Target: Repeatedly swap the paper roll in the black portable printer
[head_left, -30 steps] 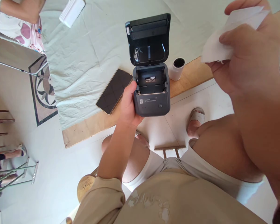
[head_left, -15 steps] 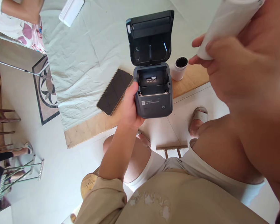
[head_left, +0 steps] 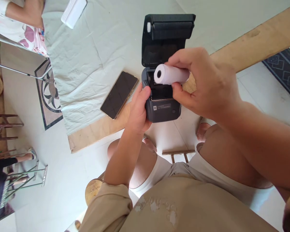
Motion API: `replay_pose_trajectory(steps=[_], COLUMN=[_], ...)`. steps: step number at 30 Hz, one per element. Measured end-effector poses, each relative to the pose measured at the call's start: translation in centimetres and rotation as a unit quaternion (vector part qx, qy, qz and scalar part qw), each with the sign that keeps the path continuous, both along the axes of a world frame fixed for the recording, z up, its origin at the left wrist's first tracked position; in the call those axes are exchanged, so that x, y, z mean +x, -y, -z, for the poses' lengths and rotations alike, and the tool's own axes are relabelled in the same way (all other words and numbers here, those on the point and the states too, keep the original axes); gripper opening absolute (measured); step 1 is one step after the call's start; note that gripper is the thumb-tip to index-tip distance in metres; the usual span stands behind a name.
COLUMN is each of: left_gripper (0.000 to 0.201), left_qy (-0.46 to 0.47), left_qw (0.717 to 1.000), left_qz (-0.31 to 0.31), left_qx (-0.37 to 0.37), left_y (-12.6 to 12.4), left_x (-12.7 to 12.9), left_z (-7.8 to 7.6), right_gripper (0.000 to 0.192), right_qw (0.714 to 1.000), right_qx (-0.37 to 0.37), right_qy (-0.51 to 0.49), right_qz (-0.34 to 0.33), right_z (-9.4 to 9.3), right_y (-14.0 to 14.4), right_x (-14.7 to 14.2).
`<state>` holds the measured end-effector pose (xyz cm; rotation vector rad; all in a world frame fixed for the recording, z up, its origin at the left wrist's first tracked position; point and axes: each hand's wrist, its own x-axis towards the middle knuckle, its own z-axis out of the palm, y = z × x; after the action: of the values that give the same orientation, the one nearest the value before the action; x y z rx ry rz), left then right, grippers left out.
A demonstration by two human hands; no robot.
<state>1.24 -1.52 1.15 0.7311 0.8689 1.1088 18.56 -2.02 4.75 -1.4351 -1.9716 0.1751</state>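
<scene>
The right hand pinches a white paper roll between thumb and fingers, holding it level right above the open bay of the dark portable printer; half a second ago it was up at the top right, well away. The left hand is wrapped around the printer's left side, thumb on its upper edge, as before. The lid stands up behind the roll. Left of the printer, a phone lies on the pale cloth.
</scene>
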Motion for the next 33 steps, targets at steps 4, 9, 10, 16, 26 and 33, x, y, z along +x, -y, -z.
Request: replay_pose_trajectory(steps=[4,9,10,16,26,33], left_gripper=[0.027,0.029,0.029,0.024,0.030,0.032], left_qy=[-0.008,-0.003,0.002,0.040,0.003,0.040], left_qw=[1.000,1.000,1.000,0.998,0.999,0.996], left_qz=[-0.005,0.017,0.021,0.037,-0.021,0.045], left_qx=[0.014,-0.001,-0.005,0.004,0.041,0.067], left_y=[0.0,-0.1,-0.1,0.1,0.4,-0.4], left_x=[-0.1,-0.3,-0.4,-0.5,-0.3,-1.6], left_z=[0.1,0.4,0.4,-0.2,0.1,1.3], right_gripper=[0.021,0.011,0.012,0.008,0.010,0.024], right_qw=[1.000,0.999,0.998,0.986,0.983,0.991], right_qx=[-0.008,0.009,0.015,0.043,0.089,0.048], right_qy=[-0.001,-0.026,-0.034,-0.090,-0.134,-0.049], right_qz=[-0.006,-0.042,-0.044,-0.136,-0.094,-0.116], right_z=[0.7,0.7,0.6,0.8,0.6,1.3], right_y=[-0.3,-0.6,-0.5,0.1,-0.1,-0.3], right_x=[0.0,0.1,0.1,0.3,0.8,1.5])
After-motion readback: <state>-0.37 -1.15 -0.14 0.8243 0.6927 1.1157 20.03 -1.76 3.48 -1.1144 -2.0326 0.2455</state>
